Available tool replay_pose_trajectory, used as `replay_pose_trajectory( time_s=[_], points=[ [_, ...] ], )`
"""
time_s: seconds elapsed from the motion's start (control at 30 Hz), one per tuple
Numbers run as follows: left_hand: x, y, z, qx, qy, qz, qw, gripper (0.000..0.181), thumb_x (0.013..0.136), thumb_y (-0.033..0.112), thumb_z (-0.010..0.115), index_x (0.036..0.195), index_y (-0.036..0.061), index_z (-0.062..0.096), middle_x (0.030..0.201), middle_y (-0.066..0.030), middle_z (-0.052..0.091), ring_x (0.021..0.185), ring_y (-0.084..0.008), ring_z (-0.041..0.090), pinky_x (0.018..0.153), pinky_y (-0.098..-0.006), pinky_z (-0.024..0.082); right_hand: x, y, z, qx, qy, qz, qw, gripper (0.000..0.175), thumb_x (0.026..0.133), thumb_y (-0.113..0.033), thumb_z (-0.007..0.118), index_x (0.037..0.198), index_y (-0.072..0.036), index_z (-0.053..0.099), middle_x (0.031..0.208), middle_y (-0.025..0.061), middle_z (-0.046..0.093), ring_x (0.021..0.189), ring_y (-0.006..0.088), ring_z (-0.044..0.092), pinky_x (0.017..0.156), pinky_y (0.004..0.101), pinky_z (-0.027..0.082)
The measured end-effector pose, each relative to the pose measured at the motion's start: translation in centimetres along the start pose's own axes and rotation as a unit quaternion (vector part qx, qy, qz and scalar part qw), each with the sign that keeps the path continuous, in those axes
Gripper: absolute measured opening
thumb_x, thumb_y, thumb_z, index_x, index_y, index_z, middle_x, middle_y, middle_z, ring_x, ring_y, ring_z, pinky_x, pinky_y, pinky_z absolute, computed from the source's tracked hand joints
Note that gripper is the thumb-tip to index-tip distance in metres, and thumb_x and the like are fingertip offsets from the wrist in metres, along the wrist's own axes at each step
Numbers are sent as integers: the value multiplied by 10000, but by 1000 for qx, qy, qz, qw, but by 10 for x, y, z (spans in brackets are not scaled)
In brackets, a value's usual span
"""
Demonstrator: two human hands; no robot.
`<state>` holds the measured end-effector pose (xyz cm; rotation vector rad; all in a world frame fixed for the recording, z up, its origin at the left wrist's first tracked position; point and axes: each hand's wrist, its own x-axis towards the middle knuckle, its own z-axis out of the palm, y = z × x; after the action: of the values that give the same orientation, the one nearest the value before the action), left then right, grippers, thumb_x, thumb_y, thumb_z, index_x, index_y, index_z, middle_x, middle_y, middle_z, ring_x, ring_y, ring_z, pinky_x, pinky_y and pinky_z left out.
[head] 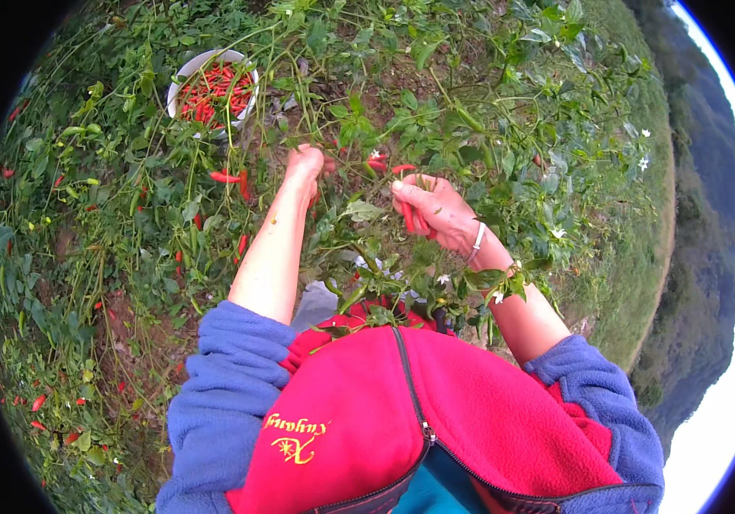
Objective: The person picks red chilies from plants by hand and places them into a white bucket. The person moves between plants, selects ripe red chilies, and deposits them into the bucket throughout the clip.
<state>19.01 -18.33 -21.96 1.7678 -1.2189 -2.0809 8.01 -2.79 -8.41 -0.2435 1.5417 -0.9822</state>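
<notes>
My right hand has its thumb and fingers closed, and a few red chili peppers stick out below the fingers. One more red chili lies just beyond the thumb tip, among the leaves. Left of it, my left hand reaches down into the chili plants with its back towards me. Its fingers are mostly hidden, so what they hold cannot be seen. Other red chilies hang between the two hands.
A white bucket with many red chilies stands at the upper left, partly behind stems. Leafy plants with white flowers and red chilies surround me. Bare soil shows at left; a wooded hillside rises at right.
</notes>
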Motion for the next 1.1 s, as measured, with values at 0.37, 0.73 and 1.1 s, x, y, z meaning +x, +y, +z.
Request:
replay_pose_trajectory(
  time_s=[0.37, 0.73, 1.1],
  points=[
    [-19, 8, -14, -118, -93, -4, 989, 184, 807, -11, 337, 930, 11, 472, 792, -126, 583, 681, -188, 508, 550, -309, 409, 77, 32, -14, -194, 106, -132, 966, 259, 693, -251, 663, 774, -34, 548, 589, 12, 534, 454, 75, 458, 391, 221, 343],
    [-10, -2, -11, -172, -115, -1, 978, 137, 789, -51, 384, 840, 38, 476, 773, -127, 580, 679, -199, 526, 536, -333, 410, 101, 4, -4, -364, -30, -34, 930, 289, 696, -179, 651, 884, 15, 548, 679, 50, 566, 541, 95, 499, 475, 243, 406],
    [-7, -11, 13, -217, -11, 26, 976, 124, 729, -13, 423, 755, 46, 529, 640, -90, 579, 535, -155, 505, 461, -283, 367, 98, 9, 3, -575, -17, -118, 810, 302, 694, -162, 533, 973, -54, 567, 920, 204, 582, 863, 358, 559, 786, 405, 439]
  ],
)
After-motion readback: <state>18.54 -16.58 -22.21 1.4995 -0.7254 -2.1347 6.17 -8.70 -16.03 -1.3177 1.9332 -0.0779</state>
